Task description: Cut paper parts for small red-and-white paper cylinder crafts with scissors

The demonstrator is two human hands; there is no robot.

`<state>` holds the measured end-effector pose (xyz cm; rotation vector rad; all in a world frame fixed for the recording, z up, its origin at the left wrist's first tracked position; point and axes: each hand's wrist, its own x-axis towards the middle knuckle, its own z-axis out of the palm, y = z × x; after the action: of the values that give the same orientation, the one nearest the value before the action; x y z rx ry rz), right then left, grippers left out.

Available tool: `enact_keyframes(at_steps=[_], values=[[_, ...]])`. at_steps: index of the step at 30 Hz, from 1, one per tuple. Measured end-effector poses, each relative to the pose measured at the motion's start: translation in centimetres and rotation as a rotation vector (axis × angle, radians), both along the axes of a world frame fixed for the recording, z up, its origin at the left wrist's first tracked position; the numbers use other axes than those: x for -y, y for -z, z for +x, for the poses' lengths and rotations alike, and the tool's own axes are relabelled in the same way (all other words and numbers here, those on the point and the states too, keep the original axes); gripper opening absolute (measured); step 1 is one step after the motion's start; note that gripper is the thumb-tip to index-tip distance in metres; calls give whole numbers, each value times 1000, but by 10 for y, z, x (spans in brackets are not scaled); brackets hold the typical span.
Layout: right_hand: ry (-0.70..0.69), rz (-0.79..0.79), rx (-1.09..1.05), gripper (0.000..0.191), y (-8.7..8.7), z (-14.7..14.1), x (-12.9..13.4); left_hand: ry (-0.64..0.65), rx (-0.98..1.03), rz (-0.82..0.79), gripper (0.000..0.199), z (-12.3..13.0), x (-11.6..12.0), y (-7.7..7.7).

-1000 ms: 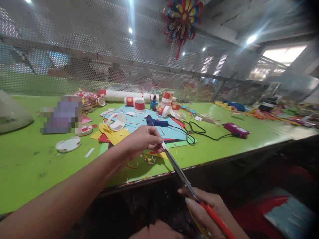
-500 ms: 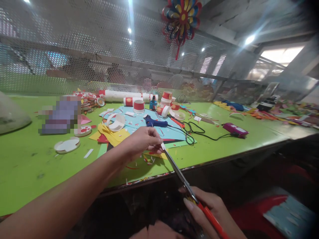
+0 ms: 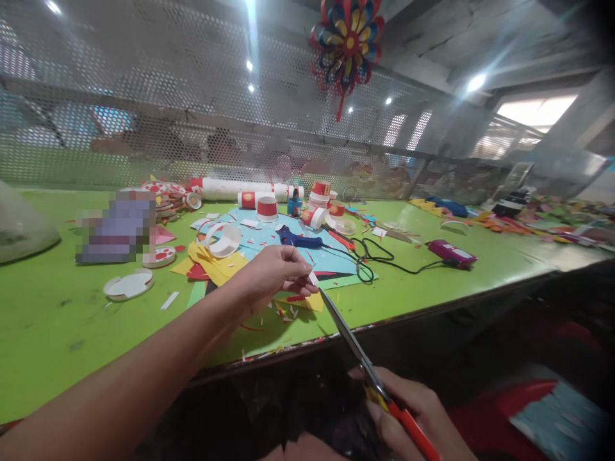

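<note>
Between the thumb and fingers of my left hand (image 3: 283,272) is a small white paper piece (image 3: 313,278), held over the near edge of the green table (image 3: 403,310). My right hand (image 3: 408,410) is wrapped round the red handles of long scissors (image 3: 353,346) at the lower right. The blades look nearly closed, their tips just below the white piece. Beyond my left hand, a blue glue gun (image 3: 300,239) lies on light blue paper (image 3: 245,238), beside yellow paper (image 3: 214,262). Small scraps (image 3: 287,312) lie under my left hand.
Red and white paper cups (image 3: 267,208) and a white roll (image 3: 235,189) stand or lie at the back. A black cord runs to a purple box (image 3: 451,253) on the right. White round lids (image 3: 129,285) lie left. A pinwheel-like flower (image 3: 350,43) hangs above.
The scissor tips have come slightly away from the white paper piece, which now shows more clearly in my left hand. The view has shifted a little.
</note>
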<state>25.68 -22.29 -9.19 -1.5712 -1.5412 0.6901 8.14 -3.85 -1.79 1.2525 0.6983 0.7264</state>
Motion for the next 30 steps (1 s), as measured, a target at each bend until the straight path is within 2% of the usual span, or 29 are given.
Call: enact_keyframes(at_steps=[5, 11, 16, 21, 30], values=[[-35, -36, -104, 30, -1, 0, -1, 8, 26, 27, 19, 0, 0, 2], [-47, -98, -70, 30, 1, 3, -4, 15, 32, 23, 19, 1, 1, 2], [5, -67, -98, 38, 11, 0, -7, 10, 60, 17, 18, 2, 1, 2], [23, -52, -117, 46, 13, -5, -9, -25, 79, 12, 21, 3, 2, 3], [-2, 38, -52, 35, 8, -9, -12, -53, 82, 3, 21, 5, 6, 0]])
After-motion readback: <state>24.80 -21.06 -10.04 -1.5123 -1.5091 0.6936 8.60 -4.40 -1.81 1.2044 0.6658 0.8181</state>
